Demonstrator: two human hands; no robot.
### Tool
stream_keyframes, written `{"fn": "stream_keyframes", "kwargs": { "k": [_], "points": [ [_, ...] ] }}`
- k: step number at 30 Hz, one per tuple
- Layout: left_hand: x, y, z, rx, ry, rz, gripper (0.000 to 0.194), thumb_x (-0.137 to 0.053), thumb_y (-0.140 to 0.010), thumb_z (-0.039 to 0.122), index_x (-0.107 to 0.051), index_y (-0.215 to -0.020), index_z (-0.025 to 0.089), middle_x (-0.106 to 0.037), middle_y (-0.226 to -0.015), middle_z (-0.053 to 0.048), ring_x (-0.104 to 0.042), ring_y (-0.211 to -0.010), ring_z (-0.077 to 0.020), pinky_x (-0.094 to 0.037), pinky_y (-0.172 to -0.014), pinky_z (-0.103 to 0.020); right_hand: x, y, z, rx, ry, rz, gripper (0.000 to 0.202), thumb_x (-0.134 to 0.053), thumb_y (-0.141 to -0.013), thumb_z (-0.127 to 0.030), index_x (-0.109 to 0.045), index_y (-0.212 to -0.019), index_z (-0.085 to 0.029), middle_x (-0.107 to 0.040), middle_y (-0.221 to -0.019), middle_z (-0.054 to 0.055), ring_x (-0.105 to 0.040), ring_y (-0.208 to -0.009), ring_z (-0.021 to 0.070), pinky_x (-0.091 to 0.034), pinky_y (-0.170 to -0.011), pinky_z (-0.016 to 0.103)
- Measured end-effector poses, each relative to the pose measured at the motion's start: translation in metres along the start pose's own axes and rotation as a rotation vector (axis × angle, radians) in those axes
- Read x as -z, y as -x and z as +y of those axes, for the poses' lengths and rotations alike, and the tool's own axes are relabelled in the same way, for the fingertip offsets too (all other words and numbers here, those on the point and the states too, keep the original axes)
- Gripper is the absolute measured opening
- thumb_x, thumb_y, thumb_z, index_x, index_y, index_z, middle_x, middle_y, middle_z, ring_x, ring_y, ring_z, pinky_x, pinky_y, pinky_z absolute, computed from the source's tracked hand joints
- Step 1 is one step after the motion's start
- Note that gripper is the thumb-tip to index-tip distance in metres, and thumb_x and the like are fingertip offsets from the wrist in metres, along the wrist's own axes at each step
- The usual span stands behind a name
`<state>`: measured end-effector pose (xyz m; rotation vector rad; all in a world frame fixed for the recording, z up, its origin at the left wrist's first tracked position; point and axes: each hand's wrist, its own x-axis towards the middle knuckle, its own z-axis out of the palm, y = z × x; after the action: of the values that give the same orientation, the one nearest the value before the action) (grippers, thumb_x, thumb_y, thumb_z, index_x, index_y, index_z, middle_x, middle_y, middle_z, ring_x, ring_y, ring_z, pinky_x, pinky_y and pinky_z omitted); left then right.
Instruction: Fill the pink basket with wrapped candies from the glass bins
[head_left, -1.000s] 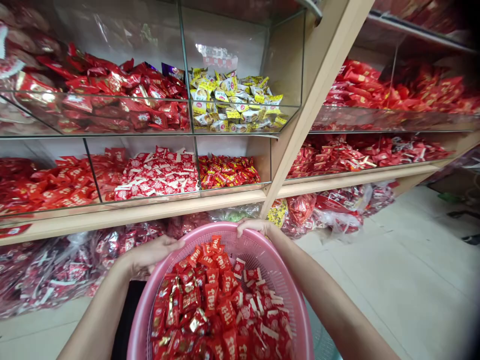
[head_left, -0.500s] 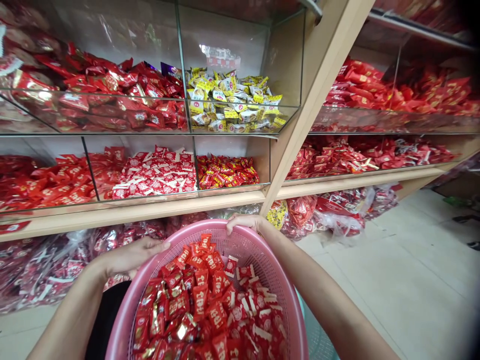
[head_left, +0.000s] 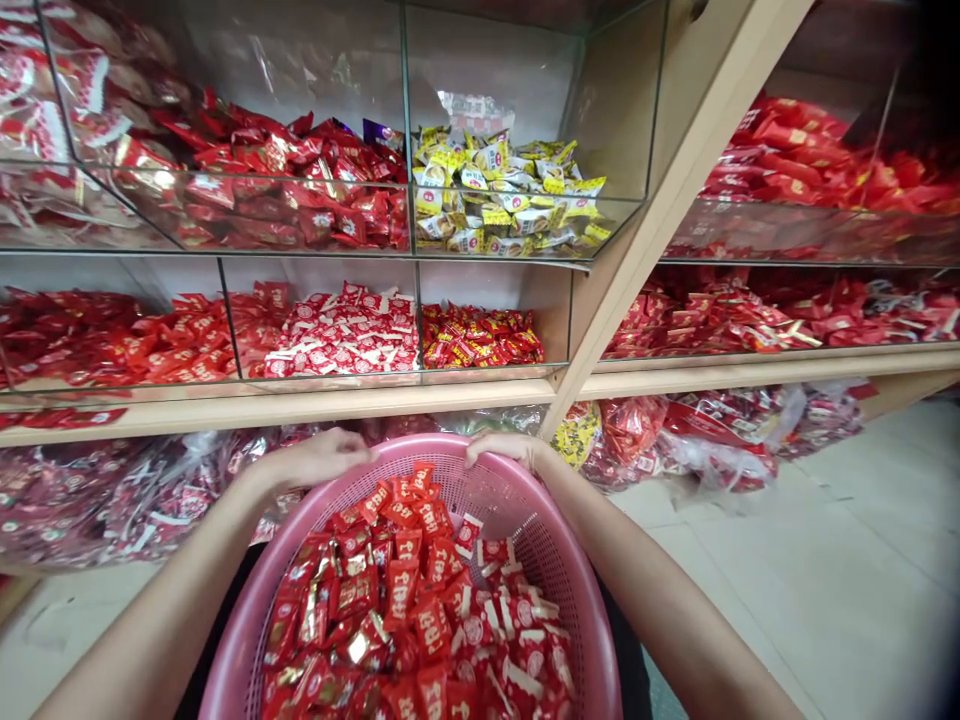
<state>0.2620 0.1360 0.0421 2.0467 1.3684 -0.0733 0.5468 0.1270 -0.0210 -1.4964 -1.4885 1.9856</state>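
A pink plastic basket with a perforated wall is directly in front of me, tilted toward me. Inside it, red wrapped candies with gold lettering fill the left and middle, and red-and-white wrapped candies lie on the right. My left hand grips the far left part of the rim, its fingertips partly hidden. On the far right part of the rim, my right hand is closed with its fingers curled over the edge. The basket's near side is cut off by the frame.
Glass-fronted wooden shelves hold compartments of red candies and yellow-and-white packets. A slanted wooden upright divides them. Clear bags of candies rest on the tiled floor beneath.
My left hand has slid along the rim toward the far side, closer to my right hand. The shelves have shifted right in view, and the turquoise thing beside the basket is mostly out of sight.
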Motion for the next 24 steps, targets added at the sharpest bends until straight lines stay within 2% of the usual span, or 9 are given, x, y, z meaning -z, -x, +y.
{"fn": "stream_keyframes", "kwargs": {
  "k": [2, 4, 6, 7, 9, 12, 17, 20, 24],
  "points": [
    [-0.008, -0.019, 0.019, -0.014, -0.067, -0.009, 0.055, -0.039, -0.071, 0.066, -0.065, -0.072, 0.018, -0.070, -0.080, -0.006, -0.062, -0.077, -0.0237, -0.044, -0.068, -0.029, -0.005, 0.010, -0.004, 0.095, 0.232, 0.112, 0.023, -0.058, -0.067, -0.022, -0.066, -0.087, -0.015, -0.068, -0.074, 0.001, -0.064, -0.066, 0.0180, -0.051, -0.060, 0.027],
    [-0.019, -0.035, 0.034, -0.027, -0.101, 0.030, 0.062, -0.032, -0.074, 0.069, -0.065, -0.067, 0.017, -0.070, -0.076, -0.007, -0.063, -0.072, -0.0242, -0.044, -0.065, -0.029, -0.013, 0.025, -0.008, 0.256, 0.595, 0.321, 0.033, -0.058, -0.072, -0.024, -0.064, -0.102, -0.015, -0.068, -0.091, 0.006, -0.064, -0.082, 0.0215, -0.050, -0.072, 0.030],
    [-0.030, -0.045, 0.041, -0.025, -0.131, 0.103, 0.072, -0.020, -0.077, 0.070, -0.066, -0.066, 0.016, -0.070, -0.075, -0.012, -0.064, -0.071, -0.0269, -0.044, -0.066, -0.033, -0.024, 0.042, -0.008, 0.431, 0.918, 0.539, 0.040, -0.055, -0.078, -0.023, -0.056, -0.117, -0.016, -0.064, -0.109, 0.010, -0.058, -0.100, 0.0230, -0.045, -0.085, 0.033],
    [-0.034, -0.047, 0.042, -0.024, -0.150, 0.140, 0.074, -0.017, -0.077, 0.071, -0.067, -0.069, 0.017, -0.070, -0.078, -0.013, -0.065, -0.074, -0.0287, -0.044, -0.068, -0.035, -0.030, 0.049, -0.005, 0.508, 1.029, 0.598, 0.039, -0.052, -0.081, -0.022, -0.054, -0.119, -0.017, -0.062, -0.112, 0.010, -0.055, -0.105, 0.0222, -0.042, -0.088, 0.034],
    [-0.041, -0.048, 0.039, -0.022, -0.181, 0.195, 0.077, -0.013, -0.078, 0.072, -0.068, -0.073, 0.018, -0.070, -0.082, -0.015, -0.065, -0.079, -0.0314, -0.044, -0.072, -0.038, -0.042, 0.059, 0.003, 0.604, 1.202, 0.556, 0.028, -0.048, -0.084, -0.017, -0.057, -0.110, -0.018, -0.064, -0.106, 0.009, -0.055, -0.103, 0.0200, -0.040, -0.090, 0.034],
    [-0.045, -0.045, 0.032, -0.018, -0.224, 0.220, 0.080, -0.010, -0.077, 0.074, -0.069, -0.077, 0.019, -0.071, -0.083, -0.015, -0.066, -0.082, -0.0335, -0.044, -0.074, -0.040, -0.059, 0.059, 0.019, 0.606, 1.399, 0.340, 0.018, -0.048, -0.085, -0.012, -0.062, -0.093, -0.017, -0.066, -0.094, 0.007, -0.058, -0.095, 0.0193, -0.041, -0.089, 0.034],
    [-0.046, -0.043, 0.030, -0.002, -0.292, 0.245, 0.085, -0.006, -0.077, 0.072, -0.070, -0.087, 0.018, -0.071, -0.090, -0.016, -0.065, -0.089, -0.0348, -0.045, -0.077, -0.042, -0.078, 0.041, 0.032, 0.473, 1.452, 0.097, 0.026, -0.053, -0.082, -0.007, -0.060, -0.106, -0.014, -0.064, -0.108, 0.008, -0.060, -0.100, 0.0202, -0.046, -0.084, 0.029],
    [-0.046, -0.042, 0.030, 0.005, -0.316, 0.251, 0.086, -0.003, -0.078, 0.071, -0.071, -0.088, 0.018, -0.071, -0.091, -0.016, -0.065, -0.090, -0.0337, -0.045, -0.077, -0.041, -0.083, 0.035, 0.031, 0.439, 1.450, 0.063, 0.032, -0.058, -0.080, -0.013, -0.057, -0.112, -0.012, -0.062, -0.112, 0.011, -0.060, -0.100, 0.0219, -0.048, -0.083, 0.029],
    [-0.045, -0.040, 0.027, 0.004, -0.330, 0.256, 0.086, -0.002, -0.079, 0.070, -0.070, -0.089, 0.018, -0.071, -0.092, -0.016, -0.065, -0.090, -0.0331, -0.045, -0.076, -0.041, -0.084, 0.035, 0.029, 0.318, 1.515, 0.136, 0.026, -0.046, -0.087, -0.008, -0.060, -0.108, -0.011, -0.065, -0.106, 0.011, -0.062, -0.097, 0.0204, -0.048, -0.083, 0.029]
  ]
}}
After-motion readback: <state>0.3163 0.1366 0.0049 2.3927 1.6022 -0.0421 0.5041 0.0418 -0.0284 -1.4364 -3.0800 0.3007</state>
